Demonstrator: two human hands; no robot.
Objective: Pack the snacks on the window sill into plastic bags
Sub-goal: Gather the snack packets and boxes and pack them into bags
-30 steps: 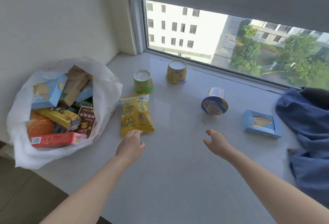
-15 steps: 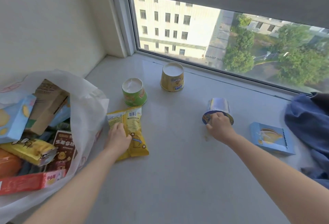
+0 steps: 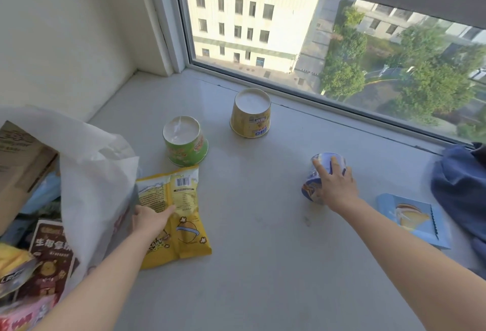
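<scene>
The window sill fills the lower half of the frame, and both forearms enter from the bottom edge. At lower left, a white plastic bag stands open on the sill. It contains several snack packs, including a brown printed packet and, farther back, a cardboard box. Just right of the bag, a yellow snack packet lies flat on the sill with its left edge touching the bag wall. The left hand holds this packet at its left edge: the thumb lies on top of the film, and the fingers are curled down at the edge, with their tips hidden. At right of centre, a flat blue box lies on the sill, near a crumpled blue cloth at the right edge of the frame. Just left of the box, the right hand grips a blue cup from above, with the fingers spread apart and curved round its wall. The cup is tilted, with its printed end facing lower left. Farther back, at centre left, a green cup stands upside down. Beyond it, a yellow cup, also upside down, stands close to the window, which spans the upper right of the frame.
</scene>
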